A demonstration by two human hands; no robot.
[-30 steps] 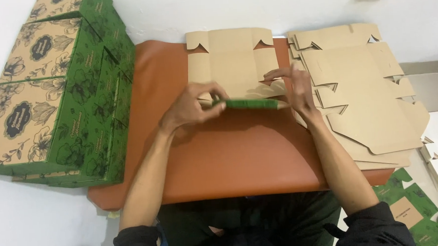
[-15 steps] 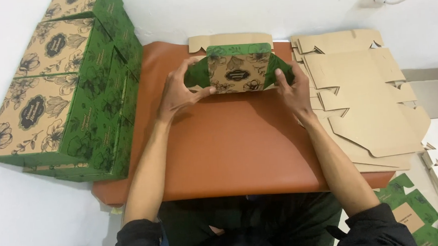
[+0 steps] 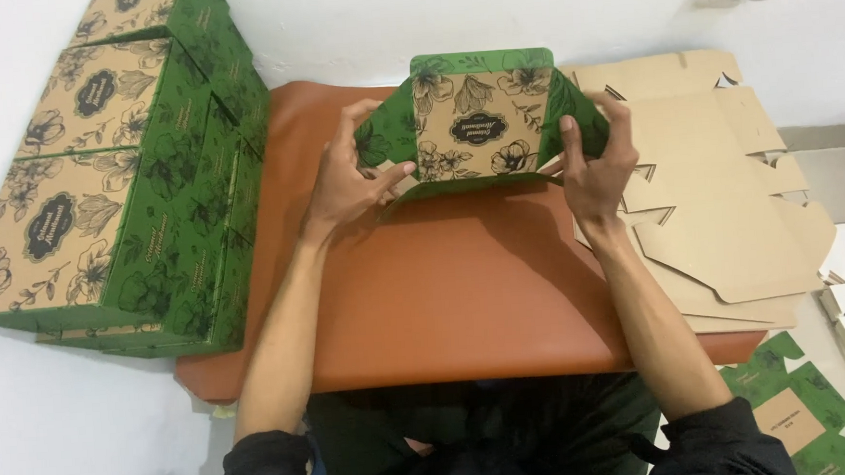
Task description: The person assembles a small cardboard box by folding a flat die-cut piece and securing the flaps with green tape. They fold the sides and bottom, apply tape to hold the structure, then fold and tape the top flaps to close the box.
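Green cardboard with a flower print, a half-folded box, stands raised on the far part of the brown mat. From the head camera, the left hand pinches its left side flap and the right hand grips the right flap, keeping the sides upright. Finished boxes are stacked at left; flat blanks lie at right within reach.

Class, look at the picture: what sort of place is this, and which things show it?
Probably a small packing workspace: a stack of flat cardboard blanks, finished green floral boxes piled beside the brown mat, and both hands folding another green box.
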